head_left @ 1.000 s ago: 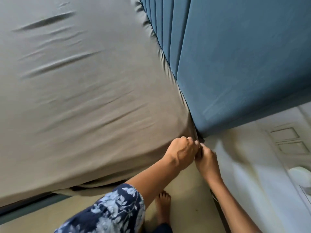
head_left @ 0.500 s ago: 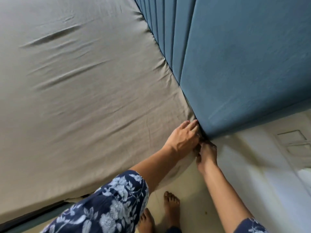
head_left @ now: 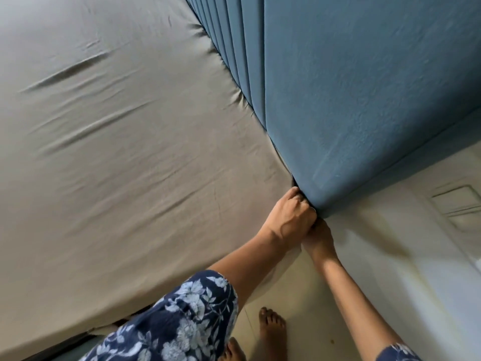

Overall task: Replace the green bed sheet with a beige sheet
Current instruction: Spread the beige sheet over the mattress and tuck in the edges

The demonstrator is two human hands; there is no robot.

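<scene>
One beige sheet [head_left: 125,162] covers the mattress and fills the left and middle of the view, stretched mostly flat, with several long creases at the far left and small puckers along its right edge where it meets the headboard. At the near left its lower edge hangs over the side of the bed, lifted a little so a dark gap shows beneath.

Two hands meet at the near right corner of the bed. The left hand [head_left: 292,217] is curled into a loose fist with its knuckles up, pressed against the sheet's corner right where it runs in behind the headboard — the fingertips are tucked out of sight, so whether they pinch cloth cannot be told. The right hand [head_left: 318,239] sits just below and touching the left one, lower on the corner; its fingers are hidden behind the left hand, so its grip cannot be told either. Both arms wear short sleeves in a navy floral print.

One blue padded headboard [head_left: 351,100] stands to the right, ribbed in vertical panels. Two bare feet [head_left: 272,332] stand on the pale floor [head_left: 307,295] near the bottom — a white wall [head_left: 416,256] lies at the right.
</scene>
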